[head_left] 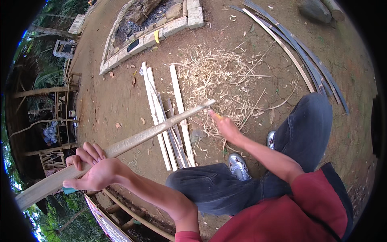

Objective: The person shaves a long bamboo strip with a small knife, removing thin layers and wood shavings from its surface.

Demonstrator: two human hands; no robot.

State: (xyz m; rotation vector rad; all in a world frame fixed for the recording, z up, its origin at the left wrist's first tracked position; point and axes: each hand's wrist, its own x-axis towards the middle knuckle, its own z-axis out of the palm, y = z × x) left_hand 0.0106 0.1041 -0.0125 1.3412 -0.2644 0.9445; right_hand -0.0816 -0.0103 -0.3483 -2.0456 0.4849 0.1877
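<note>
A long pale bamboo strip (141,135) slants across the view, its far end above the wood shavings. My left hand (94,169) is closed round its wide lower part. Something teal (69,190) shows under that thumb; I cannot make out what it is. My right hand (228,130) is closed on a tool with a yellow handle (218,116), close to the strip's far end. The tool's working end is small and blurred, so its kind is unclear. Below the strip's far half, several pale strips (185,139) lie side by side on the ground.
Curly shavings (209,72) are heaped on the dirt ahead. Long dark strips (300,46) lie at the right, near a rock (314,11). A brick-edged fire pit (175,28) carries a black phone (133,44) and a yellow object (156,36). My shoes (238,166) are close below.
</note>
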